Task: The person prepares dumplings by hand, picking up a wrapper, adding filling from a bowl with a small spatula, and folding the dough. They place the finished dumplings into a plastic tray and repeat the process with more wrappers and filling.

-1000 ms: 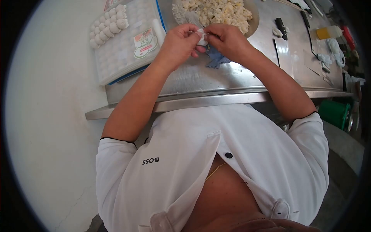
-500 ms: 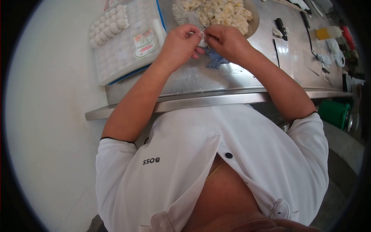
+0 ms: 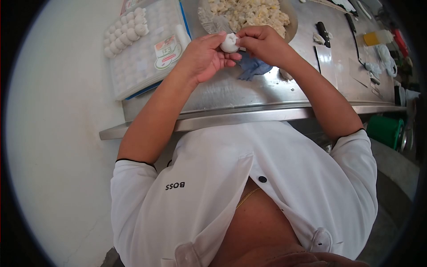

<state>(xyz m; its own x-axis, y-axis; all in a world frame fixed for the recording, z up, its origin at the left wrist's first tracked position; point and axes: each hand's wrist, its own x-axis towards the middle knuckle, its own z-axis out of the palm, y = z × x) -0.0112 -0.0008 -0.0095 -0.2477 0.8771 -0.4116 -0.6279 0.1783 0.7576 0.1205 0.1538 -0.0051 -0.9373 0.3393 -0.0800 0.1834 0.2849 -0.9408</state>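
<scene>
A round white ball of dough (image 3: 230,43), with a small hollow on top, sits between my two hands. My left hand (image 3: 209,55) holds it from the left, thumb at its upper side and the other fingers curled beneath. The pinched fingertips of my right hand (image 3: 258,42) press on the ball's right side. Just beyond is a large bowl of pale, chunky filling (image 3: 255,14), with clear plastic (image 3: 213,20) at its left edge. A crumpled blue cloth (image 3: 254,67) lies below my right hand.
At the left, white balls (image 3: 126,33) rest on a lidded box (image 3: 147,60). On the steel table (image 3: 213,95) to the right lie a cleaver (image 3: 325,60), a black-handled tool (image 3: 351,22), a yellow squeeze bottle (image 3: 378,38) and a plastic bag (image 3: 386,60). A green container (image 3: 384,131) stands lower right.
My left hand has lowered slightly and turned, with its palm showing more. The ball is now more visible, and more of the blue cloth shows.
</scene>
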